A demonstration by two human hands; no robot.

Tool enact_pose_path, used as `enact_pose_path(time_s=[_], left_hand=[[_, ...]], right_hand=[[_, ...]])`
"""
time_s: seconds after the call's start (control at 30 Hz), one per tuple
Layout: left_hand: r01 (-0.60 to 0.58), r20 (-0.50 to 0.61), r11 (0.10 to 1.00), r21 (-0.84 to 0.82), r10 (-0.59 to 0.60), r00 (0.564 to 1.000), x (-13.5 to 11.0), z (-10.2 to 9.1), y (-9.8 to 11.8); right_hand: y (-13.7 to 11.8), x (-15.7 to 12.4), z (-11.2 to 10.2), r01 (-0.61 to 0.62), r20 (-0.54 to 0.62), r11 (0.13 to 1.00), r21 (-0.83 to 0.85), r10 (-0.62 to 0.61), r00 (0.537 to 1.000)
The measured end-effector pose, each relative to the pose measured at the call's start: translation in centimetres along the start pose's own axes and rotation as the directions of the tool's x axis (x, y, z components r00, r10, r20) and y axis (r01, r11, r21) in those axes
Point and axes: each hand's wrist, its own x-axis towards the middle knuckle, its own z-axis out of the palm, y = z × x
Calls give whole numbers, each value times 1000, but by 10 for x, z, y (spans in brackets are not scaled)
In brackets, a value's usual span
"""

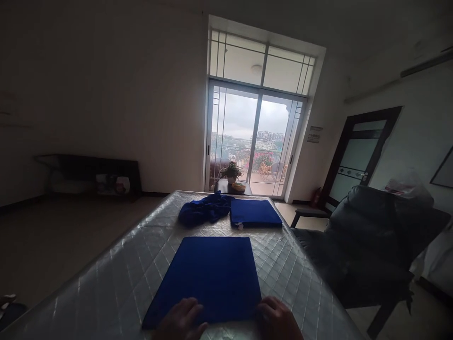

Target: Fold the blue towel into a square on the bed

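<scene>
A flat, folded blue cloth (215,274) lies on the table in front of me, its near edge close to my body. My left hand (182,318) rests on its near left part, thumb apart from the fingers. At the near right corner, the fingers of my right hand (278,317) curl over the cloth's edge; the thumb is hidden. Farther back is a second folded blue cloth (256,212) with a small white tag on its near side. Beside it on the left sits a crumpled blue cloth (203,209) in a loose heap.
A silver quilted cover (116,269) spreads over the table. A dark padded armchair (368,241) stands close along the right side. Beyond the far edge, a potted plant (231,172) stands before the glass sliding door (233,118). A low dark bench (99,172) is by the left wall.
</scene>
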Motion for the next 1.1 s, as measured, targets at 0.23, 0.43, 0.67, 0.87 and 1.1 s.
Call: enact_pose_path(time_s=[0.23, 0.43, 0.67, 0.87, 1.1], left_hand=[[-164, 234, 946, -281, 233, 944, 81, -14, 91], [-161, 293, 934, -318, 258, 921, 106, 23, 102], [-85, 333, 957, -276, 178, 926, 83, 32, 82], [131, 398, 983, -127, -71, 915, 48, 0, 35], [374, 363, 916, 142, -400, 842, -8, -27, -27]], right_hand=[[-21, 5, -25, -167, 137, 985, 42, 160, 978], [-24, 5, -35, -229, 184, 969, 91, 209, 960], [-22, 5, -29, -255, 154, 962, 98, 239, 959], [-18, 4, -25, -231, 125, 964, 130, 215, 968], [-16, 3, -22, -239, 115, 962, 132, 225, 968]])
